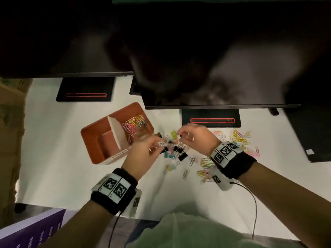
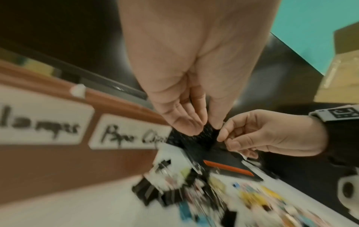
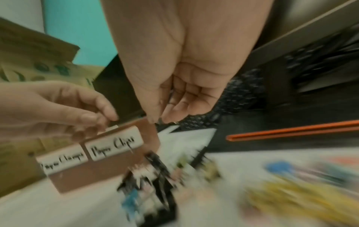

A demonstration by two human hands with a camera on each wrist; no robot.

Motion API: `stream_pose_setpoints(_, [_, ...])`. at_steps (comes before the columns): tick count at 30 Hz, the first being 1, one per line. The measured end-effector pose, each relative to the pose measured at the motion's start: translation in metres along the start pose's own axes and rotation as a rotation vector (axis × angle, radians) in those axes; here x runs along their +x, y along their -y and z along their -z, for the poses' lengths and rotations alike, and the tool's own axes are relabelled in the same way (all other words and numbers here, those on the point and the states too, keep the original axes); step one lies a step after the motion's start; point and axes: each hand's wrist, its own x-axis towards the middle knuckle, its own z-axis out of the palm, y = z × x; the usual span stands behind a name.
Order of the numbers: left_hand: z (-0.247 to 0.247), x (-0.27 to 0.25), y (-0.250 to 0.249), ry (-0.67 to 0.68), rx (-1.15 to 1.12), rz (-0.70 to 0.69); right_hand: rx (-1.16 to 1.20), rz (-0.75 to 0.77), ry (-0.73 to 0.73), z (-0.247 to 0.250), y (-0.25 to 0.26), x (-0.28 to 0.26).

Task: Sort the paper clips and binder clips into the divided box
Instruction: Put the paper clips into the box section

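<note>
both my left hand (image 1: pixel 143 154) and right hand (image 1: pixel 194 138) pinch something tiny above the binder clips (image 1: pixel 176 151) beside the divided box (image 1: pixel 100 138) — what, i can't tell. light, stiff, snaggy things — best lifted by their wire handles.

An orange divided box (image 1: pixel 93 138) lies at nine o'clock, coloured paper clips (image 1: pixel 134 125) in its far compartment. Binder clips (image 1: pixel 176 151) cluster centrally; loose paper clips (image 1: pixel 239 138) at three o'clock.
</note>
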Motion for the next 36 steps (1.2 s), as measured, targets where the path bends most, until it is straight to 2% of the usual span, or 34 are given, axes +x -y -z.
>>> stream_pose_setpoints(5, [-0.07,-0.004,-0.007,0.268,-0.004,0.089,-0.138,-0.184,0.218,0.006,-0.06,-0.067])
stream_pose_setpoints(8, [-0.099,-0.007,-0.011,0.365,0.094,0.152,-0.184,-0.155,0.27,-0.001,-0.079,-0.091])
stream_pose_setpoints(11, [-0.116,-0.009,-0.016,0.406,0.198,0.225,-0.312,-0.102,0.299,-0.011,-0.086,-0.104])
stream_pose_setpoints(16, [-0.131,-0.007,-0.022,0.367,0.268,0.297,-0.444,-0.075,0.31,-0.024,-0.082,-0.098])
stream_pose_setpoints(22, [-0.138,-0.009,-0.019,0.257,0.19,0.344,-0.31,-0.039,0.264,-0.028,-0.084,-0.08])
stream_pose_setpoints(25, [-0.14,-0.013,-0.015,0.209,0.189,0.275,-0.262,0.009,0.228,-0.027,-0.085,-0.075])
stream_pose_setpoints(29, [-0.142,-0.018,-0.014,0.21,0.229,0.138,-0.233,0.012,0.231,-0.024,-0.086,-0.069])
stream_pose_setpoints(36, [-0.146,-0.019,-0.008,0.199,0.199,0.072,-0.001,-0.063,0.136,-0.015,-0.089,-0.07])
